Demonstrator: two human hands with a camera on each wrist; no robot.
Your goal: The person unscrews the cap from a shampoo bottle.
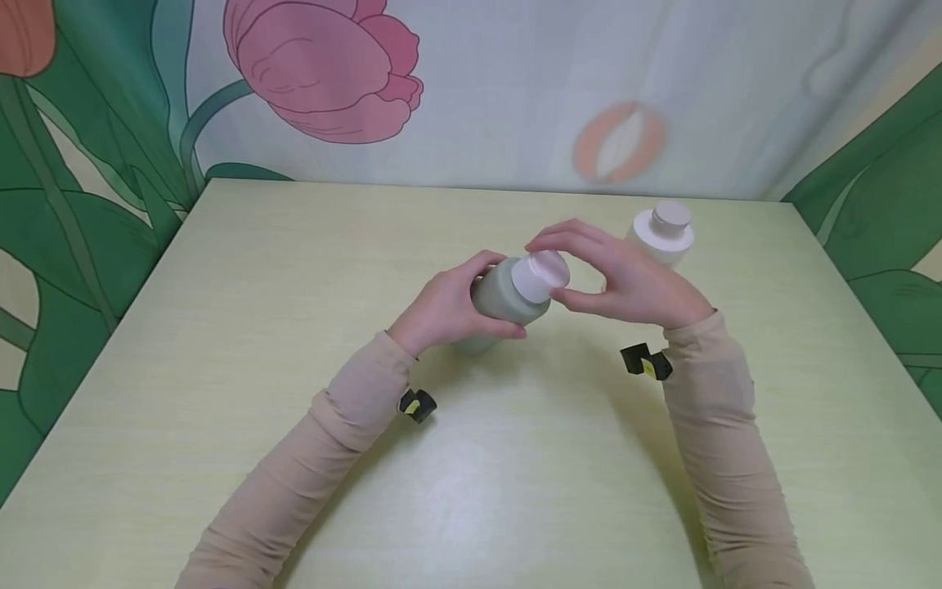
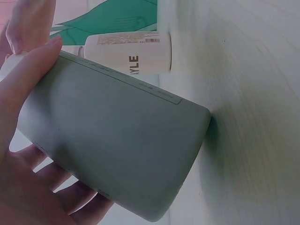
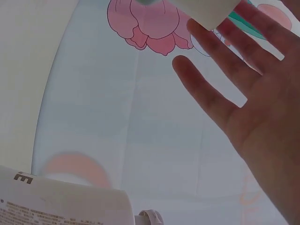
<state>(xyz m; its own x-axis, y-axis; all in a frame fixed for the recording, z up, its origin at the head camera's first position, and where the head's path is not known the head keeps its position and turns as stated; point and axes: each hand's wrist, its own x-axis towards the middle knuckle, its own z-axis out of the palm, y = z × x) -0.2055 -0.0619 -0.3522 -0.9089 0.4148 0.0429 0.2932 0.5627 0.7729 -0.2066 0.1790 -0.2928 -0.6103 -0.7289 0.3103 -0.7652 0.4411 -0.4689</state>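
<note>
My left hand (image 1: 459,307) grips a grey-green bottle (image 1: 502,294) round its body, thumb on one side and fingers on the other. The bottle tilts toward the right, its white cap (image 1: 540,276) uppermost. In the left wrist view the bottle's flat base (image 2: 183,173) is close to the table; whether it touches I cannot tell. My right hand (image 1: 625,278) pinches the cap between thumb and fingertips. In the right wrist view the cap (image 3: 211,9) shows at the top edge, and the outer fingers of that hand are spread below it.
A white bottle (image 1: 660,237) with a white cap stands upright behind my right hand; dark print shows on its side (image 2: 134,64) in the left wrist view. The pale table (image 1: 456,491) ends at a flower-patterned curtain (image 1: 500,98).
</note>
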